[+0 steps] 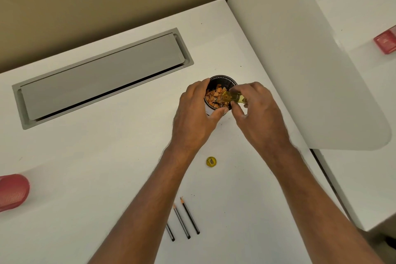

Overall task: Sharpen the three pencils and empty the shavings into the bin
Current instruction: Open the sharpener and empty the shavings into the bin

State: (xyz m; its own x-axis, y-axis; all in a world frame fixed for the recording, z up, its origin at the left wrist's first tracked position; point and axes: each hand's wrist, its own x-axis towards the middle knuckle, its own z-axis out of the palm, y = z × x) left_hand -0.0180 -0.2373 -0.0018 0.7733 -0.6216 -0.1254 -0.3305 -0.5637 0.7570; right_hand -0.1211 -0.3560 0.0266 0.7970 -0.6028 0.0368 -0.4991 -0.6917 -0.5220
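Note:
A small black bin (pixel 222 79) stands on the white desk (pixel 107 167), holding orange shavings (pixel 215 97). My left hand (pixel 196 113) grips the bin's near side. My right hand (pixel 257 111) holds the clear yellow shavings container (pixel 234 97) tipped on its side over the bin's rim. The yellow sharpener cap (pixel 211 161) with its blade lies on the desk nearer to me. Three black pencils (pixel 186 219) with sharp tips lie side by side close to me; my left forearm covers part of the leftmost one.
A grey cable hatch (pixel 100 77) is set into the desk at the back left. A red object (pixel 11 192) sits at the left edge. A white partition (pixel 300 60) rises on the right, with a red box (pixel 385 40) beyond it.

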